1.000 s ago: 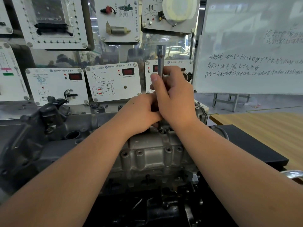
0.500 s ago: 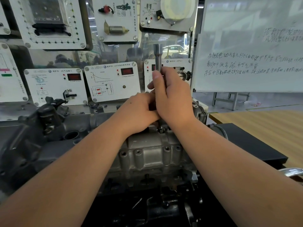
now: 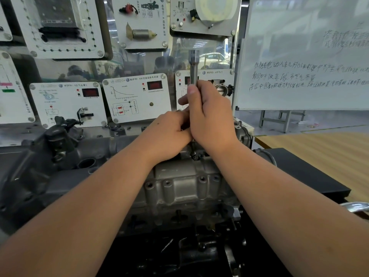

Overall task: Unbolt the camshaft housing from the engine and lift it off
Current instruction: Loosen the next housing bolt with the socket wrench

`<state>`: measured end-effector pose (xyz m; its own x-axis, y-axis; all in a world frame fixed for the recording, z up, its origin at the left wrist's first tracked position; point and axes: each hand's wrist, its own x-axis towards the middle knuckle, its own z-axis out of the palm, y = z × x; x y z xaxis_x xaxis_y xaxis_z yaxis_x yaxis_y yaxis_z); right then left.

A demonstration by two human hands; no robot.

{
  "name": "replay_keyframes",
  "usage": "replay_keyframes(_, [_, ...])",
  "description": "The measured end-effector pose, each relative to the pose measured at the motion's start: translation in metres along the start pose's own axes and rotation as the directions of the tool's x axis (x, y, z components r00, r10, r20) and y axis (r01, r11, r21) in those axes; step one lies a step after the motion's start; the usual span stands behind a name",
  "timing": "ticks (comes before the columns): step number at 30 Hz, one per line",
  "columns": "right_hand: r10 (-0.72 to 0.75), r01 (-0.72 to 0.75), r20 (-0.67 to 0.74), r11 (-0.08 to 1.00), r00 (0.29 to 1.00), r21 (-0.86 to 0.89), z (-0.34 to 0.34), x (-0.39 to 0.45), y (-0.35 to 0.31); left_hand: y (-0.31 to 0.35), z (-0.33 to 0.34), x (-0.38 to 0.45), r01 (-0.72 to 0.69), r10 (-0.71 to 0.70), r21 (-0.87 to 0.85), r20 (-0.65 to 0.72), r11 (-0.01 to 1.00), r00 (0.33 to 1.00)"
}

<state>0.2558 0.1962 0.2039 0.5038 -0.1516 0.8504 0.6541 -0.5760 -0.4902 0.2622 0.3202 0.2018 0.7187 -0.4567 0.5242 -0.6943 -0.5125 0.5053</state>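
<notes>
A grey cast camshaft housing (image 3: 179,182) sits on top of the dark engine (image 3: 50,176) in front of me. A long steel socket extension (image 3: 193,66) stands upright over a bolt (image 3: 193,153) at the housing's far edge. My right hand (image 3: 209,116) grips the tool's shaft, thumb pointing up along it. My left hand (image 3: 169,132) is curled round the lower part of the tool, just left of the right hand. The tool's lower end is mostly hidden by both hands.
White sensor training panels (image 3: 137,98) line the wall behind the engine. A whiteboard (image 3: 305,56) with handwriting stands at the right. A wooden table (image 3: 319,152) and a black block (image 3: 299,174) lie to the right of the engine. A shiny metal rim (image 3: 357,206) shows at the right edge.
Both hands stay on the upright tool. The right hand's fingers have shifted slightly round the shaft, as in a small turn. The tool stays over the same bolt.
</notes>
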Motion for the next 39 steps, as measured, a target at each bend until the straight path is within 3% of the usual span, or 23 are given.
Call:
replay_keyframes(16, [0.04,-0.039,-0.005,0.998,0.999,0.052,-0.0017,-0.0018,-0.0028,0.0011,-0.0011,0.0002,-0.004,0.004,0.004,0.004,1.0,1.0])
replay_keyframes(32, [-0.024,0.024,-0.002,1.0,1.0,0.003,0.0001,-0.0029,-0.003,-0.0047,-0.0014,0.0002,-0.005,0.004,-0.02,-0.012,1.0,1.0])
replay_keyframes(39, [-0.015,0.015,0.011,1.0,1.0,0.002,-0.0005,-0.0013,-0.0001,-0.0007,-0.0011,0.0006,0.01,-0.009,-0.036,0.042,0.999,0.999])
